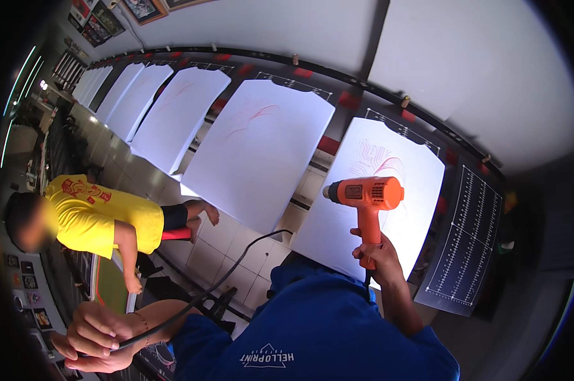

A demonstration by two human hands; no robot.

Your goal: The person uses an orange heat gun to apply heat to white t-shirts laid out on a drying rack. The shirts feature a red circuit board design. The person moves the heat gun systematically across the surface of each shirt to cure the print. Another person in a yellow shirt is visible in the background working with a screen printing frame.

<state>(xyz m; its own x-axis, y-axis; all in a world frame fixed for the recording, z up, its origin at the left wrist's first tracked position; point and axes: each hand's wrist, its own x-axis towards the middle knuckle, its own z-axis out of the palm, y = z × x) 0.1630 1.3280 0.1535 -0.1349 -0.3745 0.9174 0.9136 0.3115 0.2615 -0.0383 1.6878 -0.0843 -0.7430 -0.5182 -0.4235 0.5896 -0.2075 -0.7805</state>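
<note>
Heat gun (pixel 387 192): orange, raised over the nearest white shirt panel (pixel 328 235), with its nozzle (pixel 329 192) turned toward the left; it seems apart from the cloth.
Right hand (pixel 383 259): closed around the handle (pixel 368 225), probably because this place is well away from the hot end.
Left hand (pixel 100 336): closed on a black cable (pixel 236 263), far out to the left, it seems to keep the cable off the white cloth.
Cable path: it rises toward the table edge and is then hidden, so I cannot tell if it joins the gun.
Other white panels (pixel 255 165): spread flat in a row, likely so that their red line prints (pixel 261 113) lie smooth.
Ruled board (pixel 461 244): dark, at the right, its white scales perhaps for alignment.
Co-worker (pixel 134 213): in yellow, at the left, well apart from the gun.
</note>
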